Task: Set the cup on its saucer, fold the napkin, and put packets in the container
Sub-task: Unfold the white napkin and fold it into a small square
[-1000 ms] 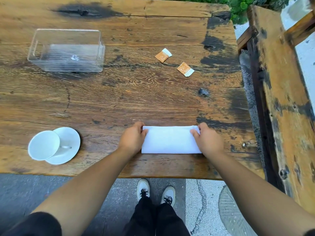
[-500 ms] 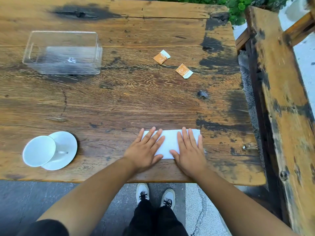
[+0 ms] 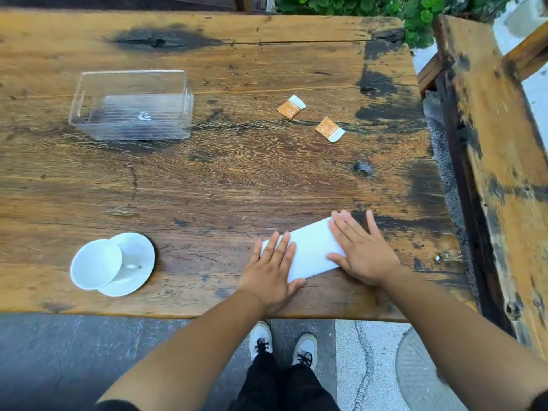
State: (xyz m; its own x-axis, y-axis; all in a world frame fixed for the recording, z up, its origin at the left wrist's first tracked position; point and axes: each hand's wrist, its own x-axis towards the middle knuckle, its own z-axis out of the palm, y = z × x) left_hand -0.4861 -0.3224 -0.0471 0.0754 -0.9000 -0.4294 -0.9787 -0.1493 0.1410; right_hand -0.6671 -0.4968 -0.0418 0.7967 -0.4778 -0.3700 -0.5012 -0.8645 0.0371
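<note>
A folded white napkin [image 3: 311, 247] lies slanted near the table's front edge. My left hand [image 3: 274, 271] lies flat on its left end, fingers spread. My right hand [image 3: 360, 247] presses flat on its right end. A white cup [image 3: 96, 264] sits on a white saucer [image 3: 139, 262] at the front left, off-centre and overhanging the saucer's left side. Two orange and white packets lie on the far right of the table, one [image 3: 291, 106] behind the other [image 3: 329, 129]. A clear plastic container [image 3: 132, 105] stands at the back left with nothing in it.
The worn wooden table [image 3: 237, 179] ends just in front of my body. A wooden bench [image 3: 504, 161] runs along the right side across a narrow gap. Green plants [image 3: 385, 10] grow behind the table. My feet [image 3: 281, 345] stand on the pavement below.
Both hands went from pinching the napkin's ends to lying flat on it, then slid apart. The napkin has turned so its right end points away from me.
</note>
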